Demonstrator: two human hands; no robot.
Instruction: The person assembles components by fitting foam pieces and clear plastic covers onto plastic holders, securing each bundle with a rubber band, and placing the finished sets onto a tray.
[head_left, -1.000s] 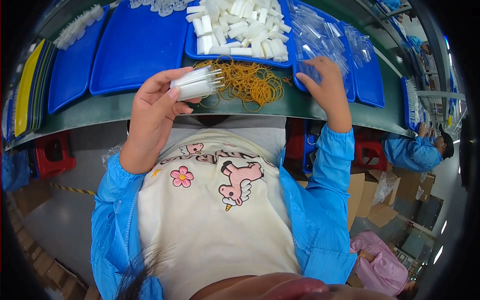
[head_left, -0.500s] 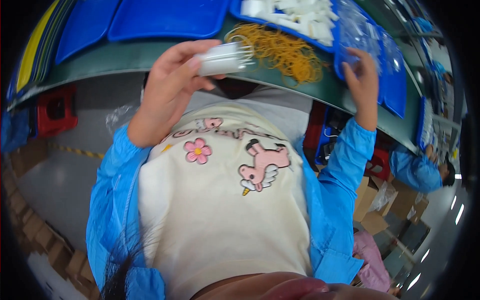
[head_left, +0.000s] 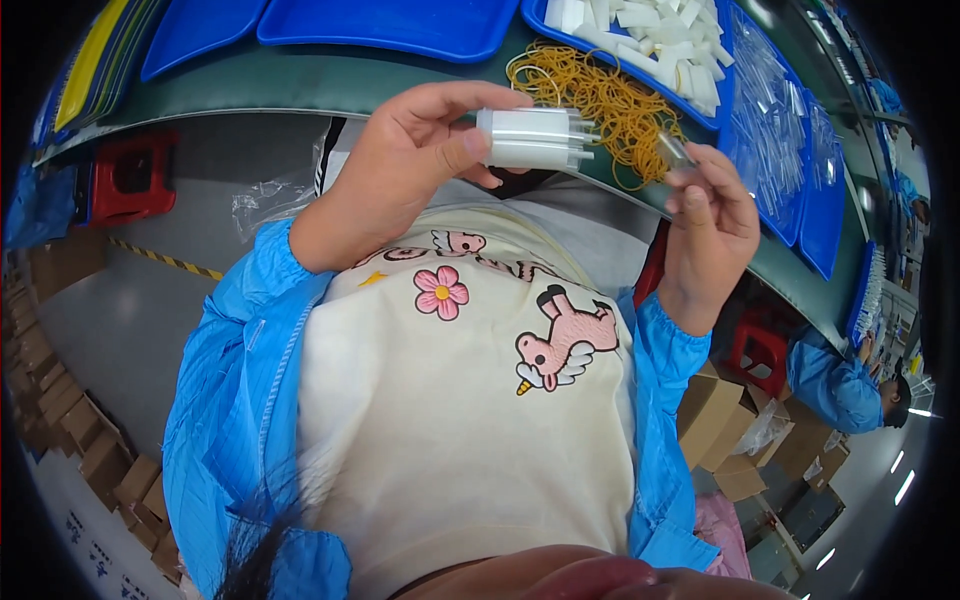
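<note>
My left hand (head_left: 395, 160) is closed around a white cylindrical piece with clear tubes along it (head_left: 530, 140). Thin tube ends stick out at its right end, and a pale loop rises above it. Between the thumb and fingertips of my right hand (head_left: 712, 225) is a small clear plastic piece (head_left: 676, 152), its exact kind not discernible. That hand is at the right end of a heap of yellow-brown rubber bands (head_left: 610, 105), in front of a blue tray of clear thin plastic parts (head_left: 765, 120).
White pieces (head_left: 660, 35) fill a blue tray beyond the rubber bands. Two more blue trays (head_left: 385, 30) (head_left: 205, 35) stand at the back left of the green table (head_left: 300, 85). Red stools (head_left: 135, 178) and cardboard boxes (head_left: 715, 420) are below. A person in blue (head_left: 840, 385) sits at far right.
My right hand has come back from the tray of clear parts toward me and now holds a small clear piece. The view has shifted; my left hand keeps its hold on the white piece.
</note>
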